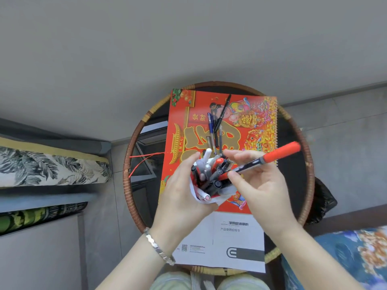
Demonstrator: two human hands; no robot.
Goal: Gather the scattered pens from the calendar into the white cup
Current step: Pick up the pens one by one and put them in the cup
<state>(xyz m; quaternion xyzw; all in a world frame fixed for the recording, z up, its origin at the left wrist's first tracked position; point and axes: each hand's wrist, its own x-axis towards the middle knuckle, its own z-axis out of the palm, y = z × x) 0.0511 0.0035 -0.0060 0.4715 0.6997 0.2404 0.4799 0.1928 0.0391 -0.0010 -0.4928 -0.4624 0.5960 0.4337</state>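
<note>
Knees: bottom edge at 6 o'clock, nearest the camera; the person sits at the table (134, 206).
Left hand (178, 191): fingers wrapped and pressed around the cup (201, 198), holding it off the calendar (180, 114) and tipped toward the right hand, apparently so the mouth faces the incoming pen.
Right hand (257, 185): thumb and fingertips pinching the marker (278, 154) low on its grey barrel, red cap pointing out to 2 o'clock, lower end at the cup mouth. A grip near the tip probably gives finer aim into a crowded opening.
Cup: white, soft-looking, squeezed out of round; at frame centre above the calendar's near half. It is packed with pens, so the next one needs a gap to slide into.
Loose pens (215, 126): a small cluster of blue and black ones on the calendar at 12 o'clock from the cup, overlapping; exact count unclear.
Calendar: red and gold, flat on the round table, spiral edge at 3 o'clock.
Booklet (236, 243): white, at 6 o'clock, partly under the forearms.
Progress: judged mostly done; the far cluster remains.
Risk: the overfilled, tilted cup could shed pens.
</note>
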